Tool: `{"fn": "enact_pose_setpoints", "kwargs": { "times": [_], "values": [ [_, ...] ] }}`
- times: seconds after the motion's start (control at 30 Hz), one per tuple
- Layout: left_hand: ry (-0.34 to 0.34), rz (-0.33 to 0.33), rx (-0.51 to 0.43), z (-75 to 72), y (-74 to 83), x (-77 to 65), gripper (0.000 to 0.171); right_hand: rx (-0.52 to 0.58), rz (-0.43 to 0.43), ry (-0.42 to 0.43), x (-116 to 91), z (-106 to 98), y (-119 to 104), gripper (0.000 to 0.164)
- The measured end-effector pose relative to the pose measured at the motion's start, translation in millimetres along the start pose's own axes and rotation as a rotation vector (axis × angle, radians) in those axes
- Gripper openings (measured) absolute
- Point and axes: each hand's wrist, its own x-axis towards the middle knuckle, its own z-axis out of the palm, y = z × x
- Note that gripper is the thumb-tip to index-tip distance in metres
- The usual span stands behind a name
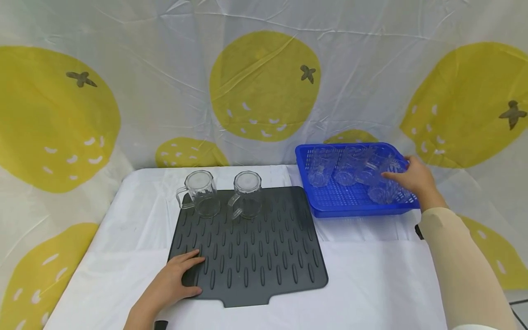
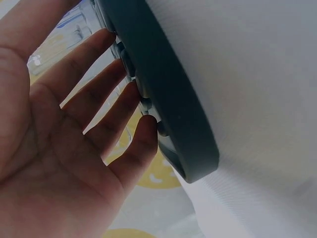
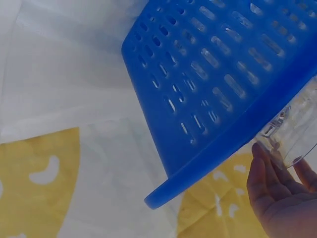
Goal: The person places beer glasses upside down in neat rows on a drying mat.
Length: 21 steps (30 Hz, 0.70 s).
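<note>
My left hand rests on the left front edge of a dark grey ribbed drying mat, fingers spread and relaxed; in the left wrist view its fingertips meet the mat's edge. Two clear glass mugs, a left one and a right one, stand upside down at the back of the mat, handles to the left. Over the right side of a blue plastic basket, my right hand grips a clear drinking glass between thumb and fingers. Part of that glass is hidden by the basket rim in the right wrist view.
Several more clear glasses lie in the basket, which stands at the back right of the table. A white cloth covers the table. Behind it hangs a white curtain printed with yellow fruit.
</note>
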Motion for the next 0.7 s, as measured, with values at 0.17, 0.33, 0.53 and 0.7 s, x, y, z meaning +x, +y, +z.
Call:
{"fn": "enact_pose_setpoints", "kwargs": {
  "times": [0.17,0.33,0.53,0.7],
  "values": [
    [-0.001,0.005,0.004,0.7,-1.2,0.5,0.07,0.01,-0.004,0.011,-1.3,-2.1,-1.2,0.108],
    [-0.003,0.013,0.004,1.1,-1.7,0.9,0.07,0.032,-0.02,0.031,-4.8,-9.8,-3.0,0.111],
    [0.012,0.036,0.013,-0.6,-2.7,1.0,0.07,0.046,-0.023,0.062,-8.7,-22.2,-13.6,0.113],
    [0.008,0.037,0.016,-2.0,-2.7,1.8,0.069,0.067,-0.005,0.079,-12.9,-30.8,-22.9,0.112]
  ]
}}
